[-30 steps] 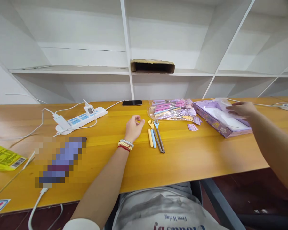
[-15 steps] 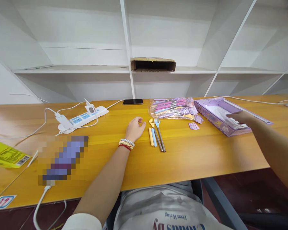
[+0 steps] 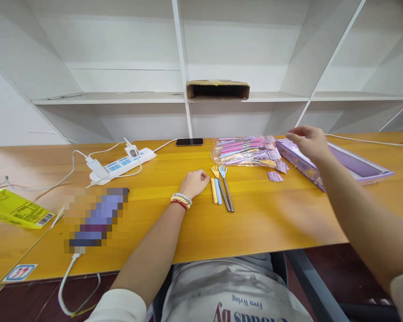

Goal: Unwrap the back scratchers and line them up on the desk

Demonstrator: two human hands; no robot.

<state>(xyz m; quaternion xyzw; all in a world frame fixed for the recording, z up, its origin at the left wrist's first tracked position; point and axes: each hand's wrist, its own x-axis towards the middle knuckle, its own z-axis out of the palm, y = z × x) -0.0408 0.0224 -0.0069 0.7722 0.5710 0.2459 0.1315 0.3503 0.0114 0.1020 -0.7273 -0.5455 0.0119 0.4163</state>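
You are hovering your right hand (image 3: 309,142) over the purple box (image 3: 296,161) near the bench's (image 3: 255,228) far edge, seemingly mid-reach and needing rim clearance, its grip unclear, while your left hand (image 3: 194,183), fingers curled together, is resting beside the yellow handle (image 3: 214,191).

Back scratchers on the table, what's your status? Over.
Left hand beside the back scratchers, right hand by the purple box, both grips unclear. Scratchers lying on the table. Right forearm hides part of box.
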